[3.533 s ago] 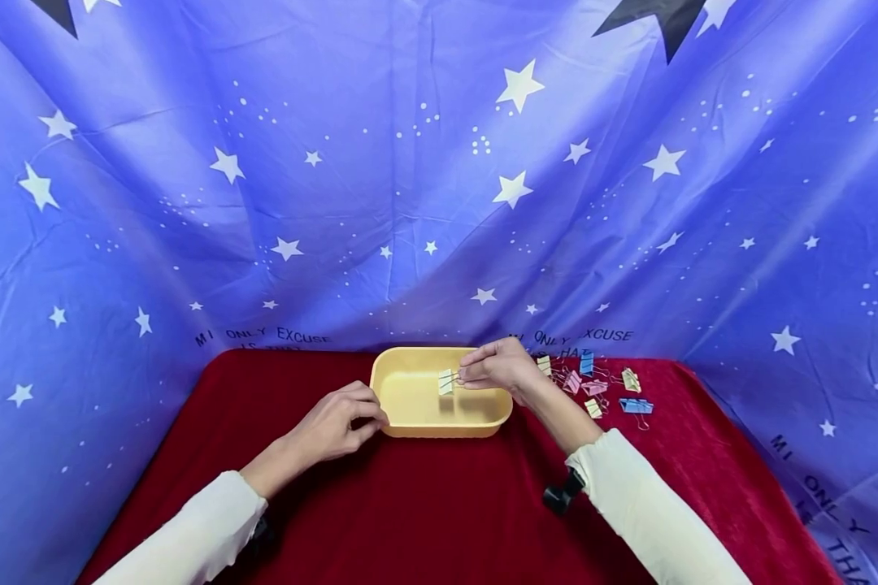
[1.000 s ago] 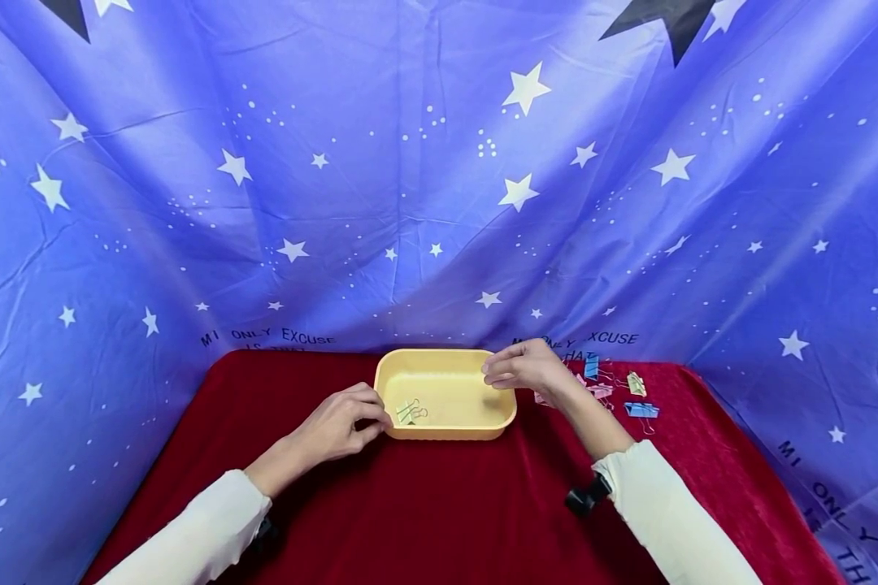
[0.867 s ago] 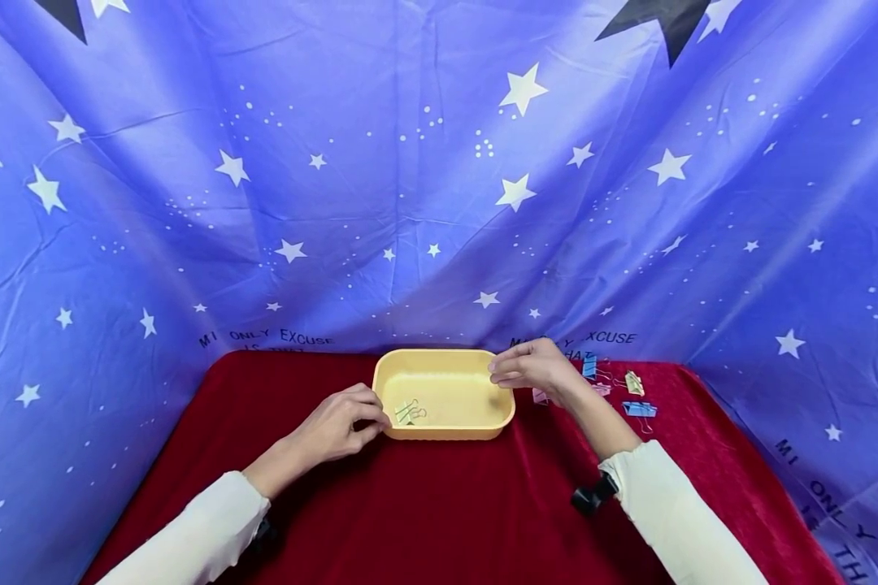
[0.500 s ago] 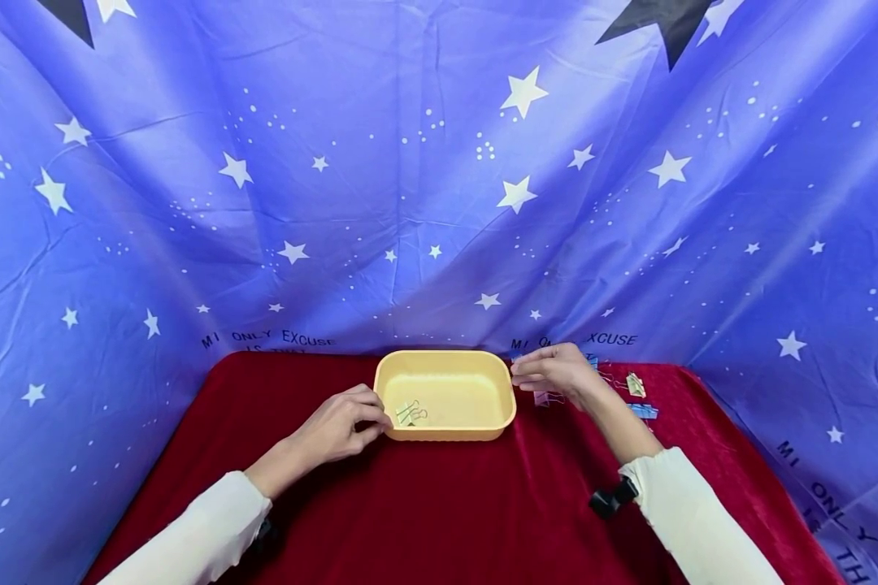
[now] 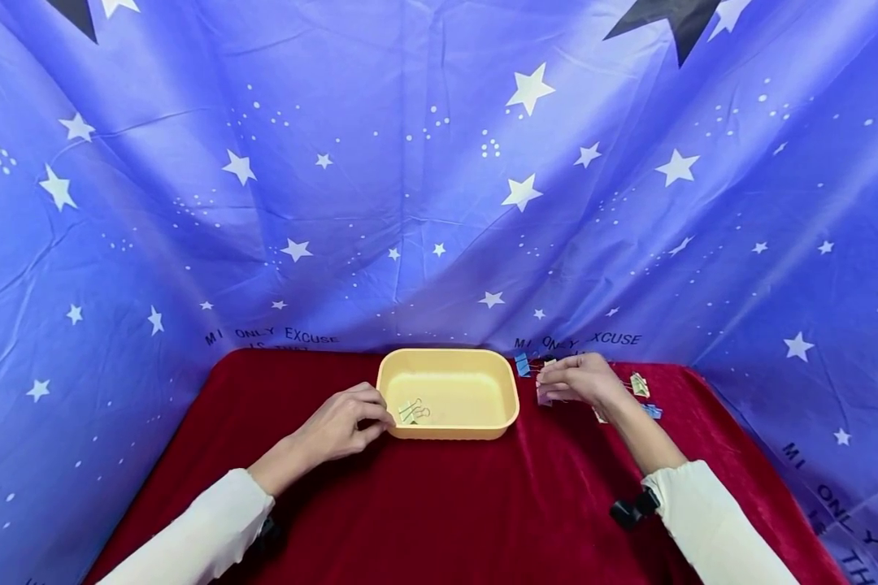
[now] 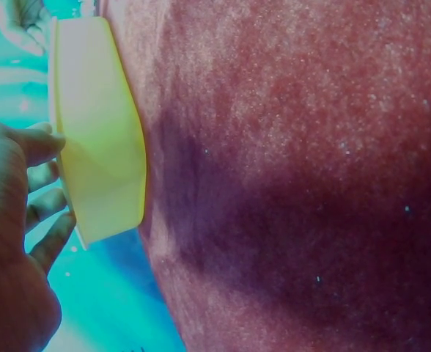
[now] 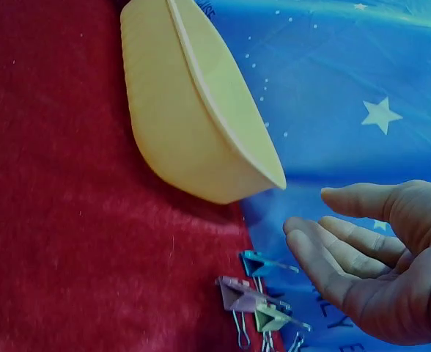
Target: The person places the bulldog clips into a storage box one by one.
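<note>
My left hand (image 5: 347, 421) grips the left end of a yellow plastic tray (image 5: 449, 434), its thumb and fingers at the rim. In the tray's near left corner lies one pale yellow binder clip (image 5: 410, 413). To the right of the tray my right hand (image 5: 584, 380) is low over a loose group of binder clips, its fingers apart and holding nothing in the right wrist view. Just below those fingers are a pink binder clip (image 7: 239, 295), a blue binder clip (image 7: 258, 262) and a pale yellow binder clip (image 7: 273, 318). The hand hides part of the group in the head view.
Farther right lie another yellow binder clip (image 5: 640, 384) and a blue one, partly behind the right wrist. A red velvet cloth (image 5: 439, 504) covers the table. Blue star-printed fabric (image 5: 380, 203) stands behind and at both sides, right at the table's back edge.
The pale yellow binder clip, earlier in my right hand, has been let go inside the tray. My right hand has moved right and down to the binder clips. My left hand stays at the tray.
</note>
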The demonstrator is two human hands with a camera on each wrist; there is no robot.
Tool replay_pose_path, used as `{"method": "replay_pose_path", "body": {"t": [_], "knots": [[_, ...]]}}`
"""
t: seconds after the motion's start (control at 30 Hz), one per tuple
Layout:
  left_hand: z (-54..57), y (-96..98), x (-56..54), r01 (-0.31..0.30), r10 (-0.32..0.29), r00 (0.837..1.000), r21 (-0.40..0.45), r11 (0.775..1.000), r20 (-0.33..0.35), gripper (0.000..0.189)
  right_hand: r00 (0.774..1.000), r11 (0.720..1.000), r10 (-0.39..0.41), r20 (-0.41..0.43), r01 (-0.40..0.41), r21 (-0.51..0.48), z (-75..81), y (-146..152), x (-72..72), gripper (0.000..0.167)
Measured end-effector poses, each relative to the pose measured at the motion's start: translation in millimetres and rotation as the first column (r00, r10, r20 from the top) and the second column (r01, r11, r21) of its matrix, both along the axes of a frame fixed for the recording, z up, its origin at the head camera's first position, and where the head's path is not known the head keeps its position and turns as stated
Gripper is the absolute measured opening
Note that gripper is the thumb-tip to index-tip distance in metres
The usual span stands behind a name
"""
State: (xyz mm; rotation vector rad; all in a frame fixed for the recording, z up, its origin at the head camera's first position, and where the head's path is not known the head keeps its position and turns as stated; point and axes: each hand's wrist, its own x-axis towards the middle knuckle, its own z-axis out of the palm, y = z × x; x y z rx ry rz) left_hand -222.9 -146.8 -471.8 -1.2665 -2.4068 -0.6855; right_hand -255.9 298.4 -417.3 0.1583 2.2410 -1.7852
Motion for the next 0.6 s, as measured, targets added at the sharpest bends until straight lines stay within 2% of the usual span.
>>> {"method": "replay_pose_path", "body": {"t": [0.37, 0.6], "knots": [[0.8, 0.0, -1.2, -0.004, 0.004, 1.000, -0.006, 1.000, 0.007, 0.016, 0.998, 0.992, -0.056, -0.020, 0.058, 0.115, -7.3, 29.4, 3.8, 0.036], [-2.0, -0.2, -0.5, -0.005, 0.005, 1.000, 0.005, 1.000, -0.003, 0.016, 0.994, 0.971, -0.083, -0.068, 0.096, 0.218, -13.4, 34.1, 3.5, 0.031]]}}
